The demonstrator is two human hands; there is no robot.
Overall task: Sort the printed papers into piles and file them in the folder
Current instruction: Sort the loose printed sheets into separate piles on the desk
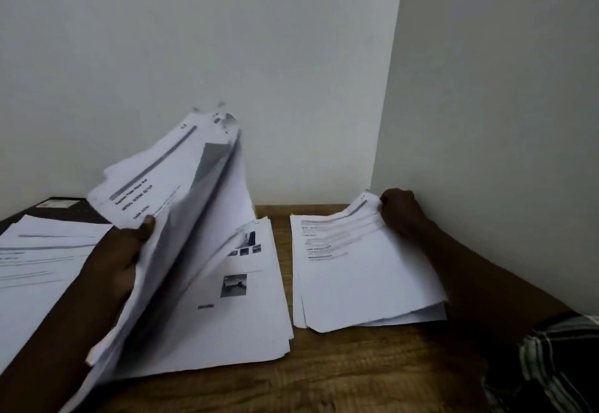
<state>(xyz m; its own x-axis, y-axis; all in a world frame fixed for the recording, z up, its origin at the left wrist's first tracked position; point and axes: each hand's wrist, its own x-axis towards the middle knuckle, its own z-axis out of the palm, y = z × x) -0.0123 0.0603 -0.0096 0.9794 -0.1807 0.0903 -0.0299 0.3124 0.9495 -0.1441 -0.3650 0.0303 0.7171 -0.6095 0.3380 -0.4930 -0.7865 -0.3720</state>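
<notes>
Your left hand (120, 250) grips a thick sheaf of papers (181, 185), thumb on top, tilted up over the middle pile (233, 315) on the wooden table (356, 373). Your right hand (400, 208) pinches the far corner of the right pile (363, 276). A third pile (42, 250) lies on the dark folder (64, 210) at far left.

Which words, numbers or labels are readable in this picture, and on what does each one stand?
"INITIAL SCENE SETUP": top sheet of the sheaf that the left hand holds up.
"TASK GOAL": same sheet, lower, slightly blurred.
Title line above them: too blurred.
Headings on the right pile, its corner pinched by the right hand: too blurred.
Text on the left pile, the middle pile and the label on the dark folder: unreadable.
</notes>
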